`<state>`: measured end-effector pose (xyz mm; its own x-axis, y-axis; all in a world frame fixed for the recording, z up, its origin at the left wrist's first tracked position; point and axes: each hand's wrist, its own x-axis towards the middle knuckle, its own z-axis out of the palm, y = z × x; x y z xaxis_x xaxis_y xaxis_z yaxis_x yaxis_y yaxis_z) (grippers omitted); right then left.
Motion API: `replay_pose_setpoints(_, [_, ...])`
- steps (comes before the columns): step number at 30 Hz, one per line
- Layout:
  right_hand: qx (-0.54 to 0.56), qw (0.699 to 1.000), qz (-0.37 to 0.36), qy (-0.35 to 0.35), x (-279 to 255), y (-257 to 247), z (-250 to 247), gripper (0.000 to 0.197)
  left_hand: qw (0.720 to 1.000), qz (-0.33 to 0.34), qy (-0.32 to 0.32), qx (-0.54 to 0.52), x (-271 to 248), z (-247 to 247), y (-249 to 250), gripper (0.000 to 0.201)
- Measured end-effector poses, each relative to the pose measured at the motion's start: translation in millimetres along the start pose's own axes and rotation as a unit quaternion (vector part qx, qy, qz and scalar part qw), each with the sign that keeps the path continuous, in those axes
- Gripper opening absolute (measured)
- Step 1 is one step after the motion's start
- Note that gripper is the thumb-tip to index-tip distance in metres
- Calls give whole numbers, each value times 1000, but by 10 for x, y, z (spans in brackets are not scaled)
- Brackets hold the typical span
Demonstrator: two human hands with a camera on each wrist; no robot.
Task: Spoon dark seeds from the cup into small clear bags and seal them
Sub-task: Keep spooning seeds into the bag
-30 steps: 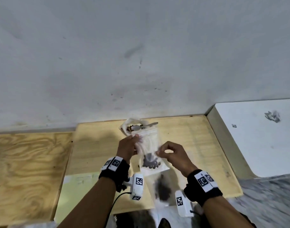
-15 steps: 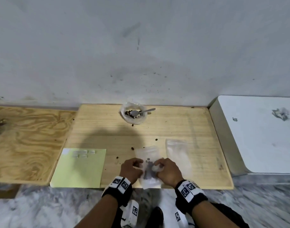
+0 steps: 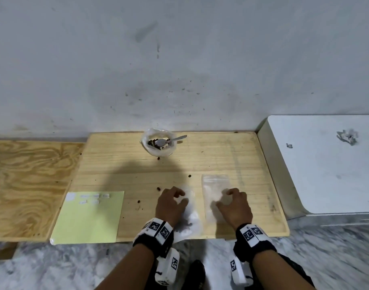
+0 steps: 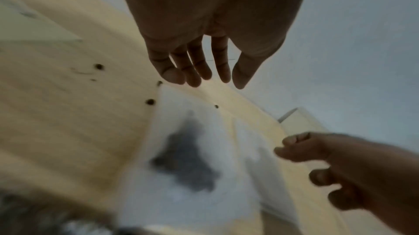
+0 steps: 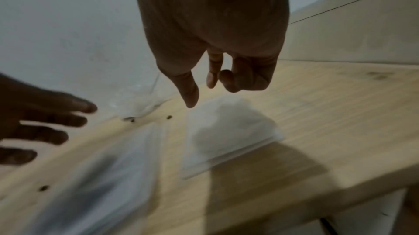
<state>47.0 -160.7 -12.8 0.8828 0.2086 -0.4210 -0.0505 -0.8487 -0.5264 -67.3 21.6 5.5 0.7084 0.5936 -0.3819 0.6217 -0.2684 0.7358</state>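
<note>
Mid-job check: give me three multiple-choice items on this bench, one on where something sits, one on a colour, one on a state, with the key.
1. Where does the spoon rest?
A. in the cup by the wall
B. on the green sheet
C. in the right hand

2. What colour is the sheet at the board's left edge?
A. red
B. pale yellow-green
C. black

3. What is the left hand doing?
A. gripping the spoon
B. lifting the cup
C. spread open over the filled bag

Key: 1 A, its bowl lies among the seeds in the cup; 2 B, the head view shows it; 3 C, the left wrist view shows straight fingers holding nothing.
</note>
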Motion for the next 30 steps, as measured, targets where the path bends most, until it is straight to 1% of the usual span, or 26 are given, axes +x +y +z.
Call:
replay_pose_setpoints(2, [-23,999,39,-13,122,106,-21,69,998,-8,-30,-45,125,192,256,9])
replay_pose_setpoints(3, [-28,998,50,-24,164,142,-10,77,997,-15,-47,-62,189,303,346,8])
replay_pose_setpoints(5, [-22,997,57,-37,231,197,23,84,993,-39,-88,-60,318,519,467,10])
replay_pose_setpoints(7, [-3,997,64,-35,284,244,58,85,990,-68,-121,-34,392,665,525,19])
replay_pose_setpoints(8, [7,997,65,-32,303,252,74,83,987,-84,-134,-15,418,700,548,15])
replay_pose_setpoints(9, [18,997,67,-32,320,274,90,80,985,-85,-147,7,437,733,553,9])
replay_pose_setpoints(11, [53,996,65,-30,343,298,100,68,982,-80,-162,54,457,767,536,31])
replay_pose_setpoints(12, [78,995,65,-26,356,320,92,60,981,-85,-164,63,467,772,538,32])
replay_pose_setpoints(15, [142,987,74,-15,396,371,43,35,980,-102,-162,45,529,779,475,29])
replay_pose_setpoints(16, [149,986,74,-15,404,376,25,26,981,-105,-158,39,539,769,465,25])
replay_pose_setpoints(17, [149,986,70,-18,411,380,9,17,981,-110,-160,27,550,763,466,13])
replay_pose_setpoints(18, [144,987,62,-20,418,378,-6,12,980,-115,-159,14,564,769,448,7])
replay_pose_setpoints(19, [139,989,51,-23,422,379,-21,12,980,-122,-158,4,583,786,430,21])
replay_pose_setpoints(20, [131,990,41,-24,422,377,-38,14,979,-126,-157,-6,579,787,446,27])
replay_pose_setpoints(21, [123,992,34,-23,422,381,-58,14,979,-130,-157,-11,579,792,462,29])
replay_pose_setpoints(25, [131,991,22,-27,428,402,-134,19,979,-127,-154,-30,582,803,457,30])
replay_pose_setpoints(28, [213,976,27,-29,430,363,-228,24,987,-88,-129,-35,567,731,467,24])
replay_pose_setpoints(30, [276,960,28,-30,388,265,-330,19,990,-52,-103,-79,546,641,523,15])
